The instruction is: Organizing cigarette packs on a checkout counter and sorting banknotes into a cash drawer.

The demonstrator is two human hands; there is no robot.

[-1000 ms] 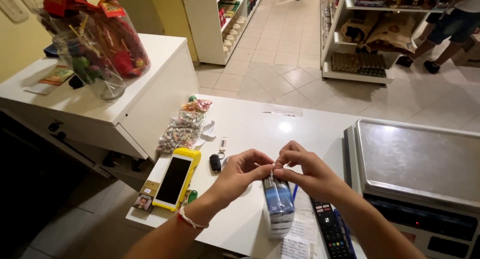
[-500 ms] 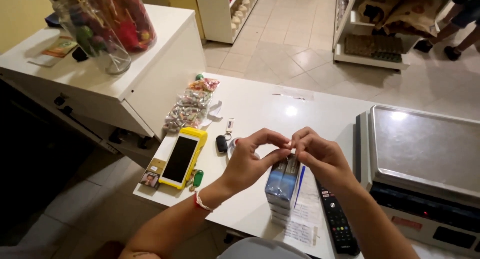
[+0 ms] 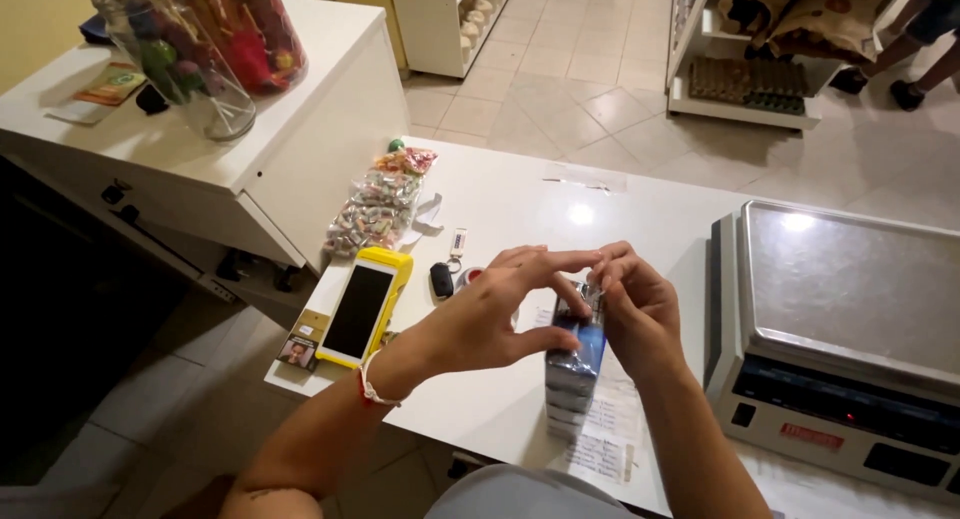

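Note:
A stack of blue packs (image 3: 572,374) in clear film stands upright on the white counter (image 3: 520,209). My left hand (image 3: 490,314) steadies its left side, with the thumb across the front and the fingers reaching over the top. My right hand (image 3: 632,309) pinches the clear film at the top of the stack. Under the stack lies a printed paper slip (image 3: 608,434).
A yellow-cased card terminal (image 3: 362,307), a key fob with keys (image 3: 446,272) and bags of wrapped sweets (image 3: 375,211) lie to the left. A steel weighing scale (image 3: 850,329) fills the right. A sweets jar (image 3: 195,54) stands on the side cabinet. Another person's legs (image 3: 920,49) show at far right.
The view has moved closer over the counter. My hands stay at the top of the stack, my right fingers now pinching the film more tightly.

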